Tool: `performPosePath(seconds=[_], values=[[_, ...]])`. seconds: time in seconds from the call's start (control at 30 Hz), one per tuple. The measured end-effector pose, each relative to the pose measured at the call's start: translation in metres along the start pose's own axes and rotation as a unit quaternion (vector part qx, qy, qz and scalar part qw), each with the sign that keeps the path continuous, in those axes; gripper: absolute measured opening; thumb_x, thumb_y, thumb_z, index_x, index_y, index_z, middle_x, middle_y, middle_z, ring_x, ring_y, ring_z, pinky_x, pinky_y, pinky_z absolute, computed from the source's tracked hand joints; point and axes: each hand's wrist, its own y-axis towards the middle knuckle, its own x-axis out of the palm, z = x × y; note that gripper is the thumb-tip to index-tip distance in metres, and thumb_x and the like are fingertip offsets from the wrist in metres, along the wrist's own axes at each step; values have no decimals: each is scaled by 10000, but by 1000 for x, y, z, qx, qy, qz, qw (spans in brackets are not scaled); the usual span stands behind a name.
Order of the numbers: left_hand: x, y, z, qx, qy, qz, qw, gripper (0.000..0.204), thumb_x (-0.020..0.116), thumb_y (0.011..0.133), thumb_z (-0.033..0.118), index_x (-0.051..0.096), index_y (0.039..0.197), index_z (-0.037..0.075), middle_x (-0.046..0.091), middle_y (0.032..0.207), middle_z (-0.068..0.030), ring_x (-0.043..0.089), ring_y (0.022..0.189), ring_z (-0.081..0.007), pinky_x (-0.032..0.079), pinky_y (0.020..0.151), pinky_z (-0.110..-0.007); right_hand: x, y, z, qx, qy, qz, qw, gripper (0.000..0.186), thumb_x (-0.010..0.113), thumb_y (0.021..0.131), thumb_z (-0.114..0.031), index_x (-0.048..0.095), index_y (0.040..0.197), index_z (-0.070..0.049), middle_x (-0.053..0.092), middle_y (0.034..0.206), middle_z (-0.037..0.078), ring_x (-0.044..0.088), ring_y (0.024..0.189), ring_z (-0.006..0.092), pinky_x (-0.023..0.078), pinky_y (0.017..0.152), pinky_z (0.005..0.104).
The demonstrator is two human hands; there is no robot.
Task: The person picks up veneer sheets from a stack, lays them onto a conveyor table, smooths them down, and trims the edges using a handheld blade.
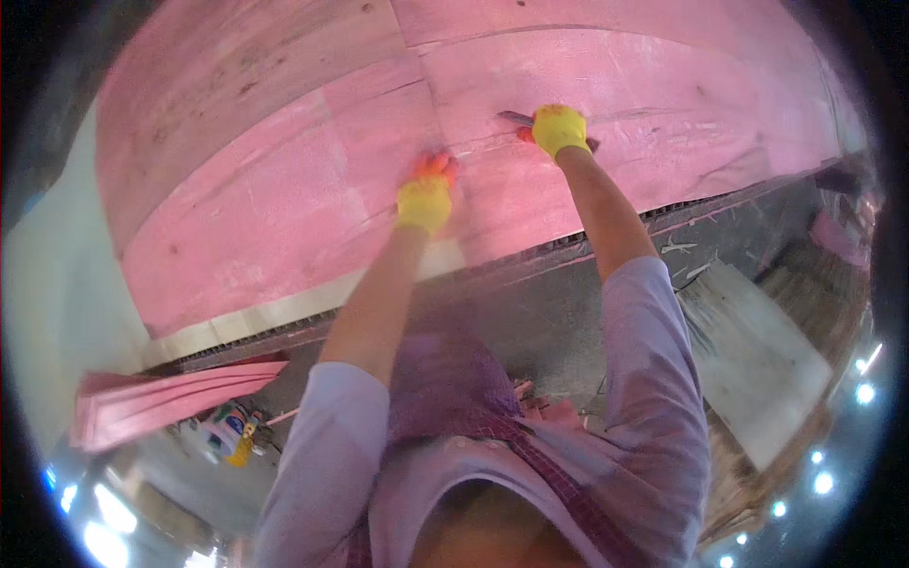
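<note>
My right hand (559, 131), in a yellow glove with orange fingers, is closed around a knife (517, 118). Its greyish blade points left, just over the pink sheets (587, 85), and a dark end of the handle shows past the wrist side. My left hand (426, 197), gloved the same way, lies on the pink surface to the left and nearer to me. Its orange fingers are slightly blurred but look stretched out, with nothing visible in them. A seam between the sheets runs between the two hands.
A pale strip (256, 317) lines the near edge of the pink-covered table. Folded pink sheets (180, 402) hang low at the left. Below right lie a pale board (757, 364) and brownish boards (814, 293). Pale scraps (699, 270) rest near the table's edge.
</note>
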Motion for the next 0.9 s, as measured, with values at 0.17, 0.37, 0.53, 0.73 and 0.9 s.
performPosePath(seconds=[0.17,0.37,0.53,0.73,0.9], values=[[-88,-31,-74,-192,-578,-14,793,295,535,840,72,600,1127,103,614,1063,-6,566,883,-117,481,680,-277,8,-37,-20,52,83,119,988,329,620,805,-395,660,893,-81,660,792,116,640,682,255,509,597,381],[-155,-305,-140,-432,-408,108,797,390,623,819,163,559,1194,80,624,769,24,425,531,-33,340,452,-205,25,-162,-89,164,742,-28,649,405,571,875,-407,584,1056,-44,577,729,58,516,543,116,428,478,266],[-86,-592,-141,-584,-469,229,621,488,627,829,256,496,1258,62,630,891,-20,579,588,-91,384,412,-214,39,-267,-250,33,747,-218,628,504,559,887,-379,468,1292,-93,603,922,99,528,553,126,450,524,266],[-7,-823,-68,-673,-464,324,477,427,654,812,258,556,1178,59,637,849,-28,579,572,-122,409,427,-239,27,-371,-478,-129,663,-380,632,402,553,908,-308,512,1223,-61,616,925,71,519,598,85,429,564,224],[41,-912,-10,-715,-452,369,386,366,621,798,201,591,1132,54,634,734,-31,536,529,-106,427,475,-254,11,-426,-622,-232,567,-431,663,409,568,898,-311,513,1231,-81,615,931,50,490,573,53,412,564,208]])
